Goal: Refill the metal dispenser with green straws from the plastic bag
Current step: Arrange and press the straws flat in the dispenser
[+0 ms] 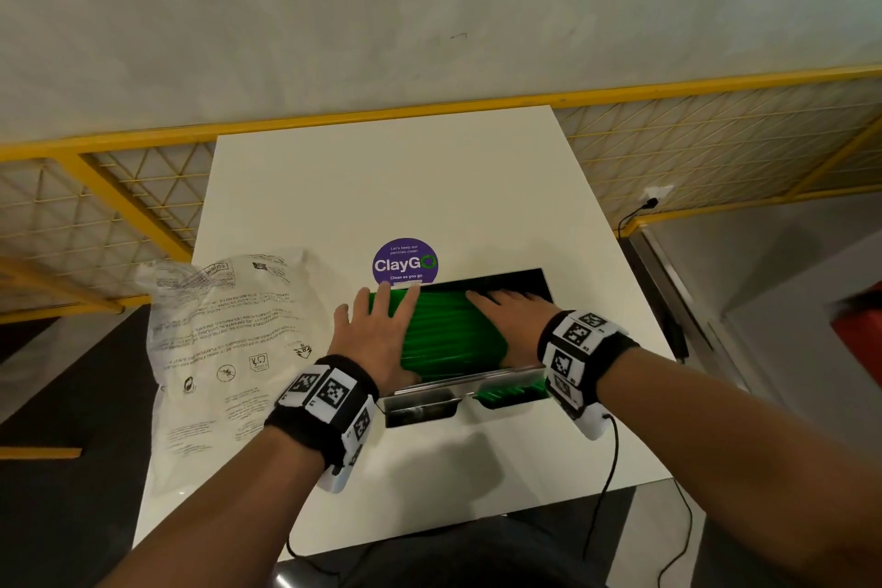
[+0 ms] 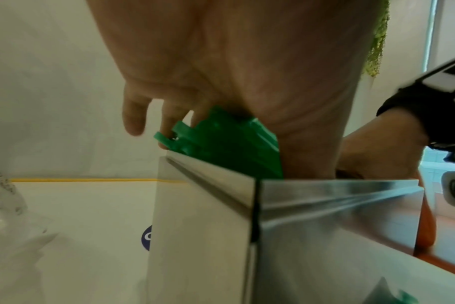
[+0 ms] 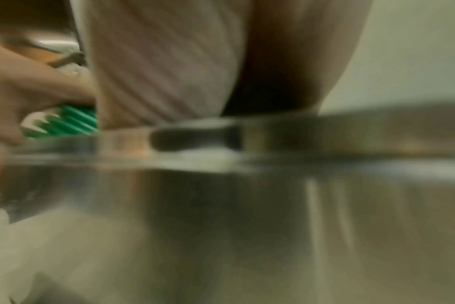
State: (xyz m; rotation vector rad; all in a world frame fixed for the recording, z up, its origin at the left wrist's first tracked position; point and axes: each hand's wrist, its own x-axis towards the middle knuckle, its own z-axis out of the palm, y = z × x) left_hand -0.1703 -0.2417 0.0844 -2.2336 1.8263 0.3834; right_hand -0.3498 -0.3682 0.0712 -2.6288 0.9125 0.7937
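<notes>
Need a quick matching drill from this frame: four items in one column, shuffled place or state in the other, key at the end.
1. green straws
2. plastic bag
3. purple sticker
4. left hand

A. lies crumpled on the table, left of the dispenser
B. stuck on the table behind the dispenser
C. piled in the open metal dispenser
D. pressed flat on the straws

Pairs: 1-C, 2-A, 3-B, 4-D
</notes>
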